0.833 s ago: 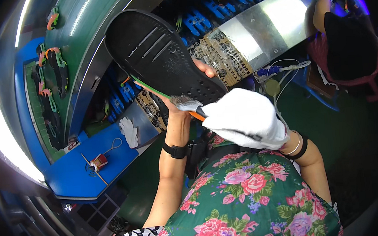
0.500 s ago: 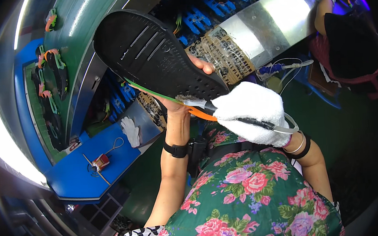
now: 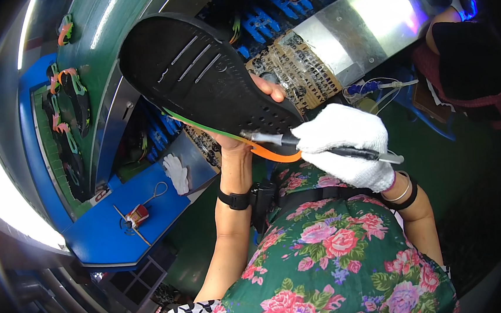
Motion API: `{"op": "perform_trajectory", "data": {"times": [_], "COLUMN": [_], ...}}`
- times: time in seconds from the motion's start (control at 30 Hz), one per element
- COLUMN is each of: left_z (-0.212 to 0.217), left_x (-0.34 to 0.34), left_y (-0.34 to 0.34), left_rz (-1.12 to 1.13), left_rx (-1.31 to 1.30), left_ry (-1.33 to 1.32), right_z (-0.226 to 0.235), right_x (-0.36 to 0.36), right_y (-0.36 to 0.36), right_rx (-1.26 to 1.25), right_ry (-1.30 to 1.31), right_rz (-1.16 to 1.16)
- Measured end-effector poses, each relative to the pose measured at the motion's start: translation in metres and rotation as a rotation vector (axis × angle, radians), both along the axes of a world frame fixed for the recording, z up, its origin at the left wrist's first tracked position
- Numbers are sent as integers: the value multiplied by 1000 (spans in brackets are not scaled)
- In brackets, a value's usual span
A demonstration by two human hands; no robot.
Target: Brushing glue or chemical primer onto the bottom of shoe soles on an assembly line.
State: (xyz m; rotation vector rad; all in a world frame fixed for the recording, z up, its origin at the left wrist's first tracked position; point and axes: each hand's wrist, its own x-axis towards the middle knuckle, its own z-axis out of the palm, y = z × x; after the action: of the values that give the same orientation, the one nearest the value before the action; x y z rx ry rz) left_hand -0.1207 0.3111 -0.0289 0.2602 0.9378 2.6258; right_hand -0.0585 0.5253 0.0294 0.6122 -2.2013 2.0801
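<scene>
My bare left hand (image 3: 231, 141) grips a black shoe (image 3: 197, 72) from beneath, its flat bottom turned up toward me. Three slots mark the wide end and small holes the narrow end; a green-to-orange band runs along the near edge. Fingertips wrap over the far side. In a white knit glove, my right hand (image 3: 343, 143) is closed around the black handle of a brush (image 3: 269, 138). The pale bristle end lies at the shoe's near edge, close to the orange part. Most of the left palm is hidden under the shoe.
A curved metal conveyor edge (image 3: 340, 26) with a taped cardboard strip (image 3: 303, 73) stands beyond the shoe. On the left, a blue table (image 3: 103, 233) holds a small red container (image 3: 137, 216) and a white glove (image 3: 176, 173). More shoes (image 3: 71, 88) lie farther left. A co-worker's arm (image 3: 432, 36) shows at upper right.
The brush and my gloved right hand have shifted slightly right and turned, so more of the brush shows. The shoe has tilted slightly in my left hand.
</scene>
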Motion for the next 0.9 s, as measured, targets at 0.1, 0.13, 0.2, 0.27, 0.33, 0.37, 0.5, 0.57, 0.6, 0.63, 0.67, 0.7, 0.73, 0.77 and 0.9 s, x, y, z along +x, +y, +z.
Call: {"op": "perform_trajectory", "data": {"times": [0.1, 0.13, 0.2, 0.27, 0.33, 0.37, 0.5, 0.57, 0.6, 0.63, 0.67, 0.7, 0.73, 0.77, 0.9], "left_z": [4, 3, 1, 1, 2, 2, 8, 5, 4, 5, 6, 6, 6, 6, 4], "left_x": [-3, -2, -2, -4, -5, -7, -8, -10, -11, -11, -12, -12, -13, -15, -18], "left_y": [3, 1, -3, -3, -2, -2, 0, -2, -1, -1, 0, 0, 0, 0, -1], "left_rz": [5, 6, -6, -21, -36, -23, -3, -6, -10, -11, -11, -10, -10, -19, -30], "left_rx": [74, 71, -9, -1, 8, 21, 2, -8, -15, -17, 4, 25, 24, 9, 15], "left_ry": [31, 30, 56, 60, 62, 71, 118, 132, 147, 147, 169, 191, 191, 208, 250], "right_z": [6, 5, 4, 0, 1, 4, 0, 0, 1, 2, 1, 1, 0, -2, 7], "right_x": [3, 2, 1, 2, 3, 3, 2, 2, 3, 4, 4, 2, 2, 2, 5], "right_y": [-7, -6, -4, -3, -3, 2, 6, 6, 6, 5, 5, 7, 9, 11, 8], "right_rx": [41, 37, -44, -22, 20, 46, -1, 29, 46, 49, 48, 21, -6, 45, 50], "right_ry": [76, 76, 2, -14, 39, 68, -22, 12, 29, 38, 38, 1, -35, -7, 21], "right_rz": [-59, -58, -22, -48, -90, -8, 29, -3, -21, -5, -5, 6, 17, -13, 5]}}
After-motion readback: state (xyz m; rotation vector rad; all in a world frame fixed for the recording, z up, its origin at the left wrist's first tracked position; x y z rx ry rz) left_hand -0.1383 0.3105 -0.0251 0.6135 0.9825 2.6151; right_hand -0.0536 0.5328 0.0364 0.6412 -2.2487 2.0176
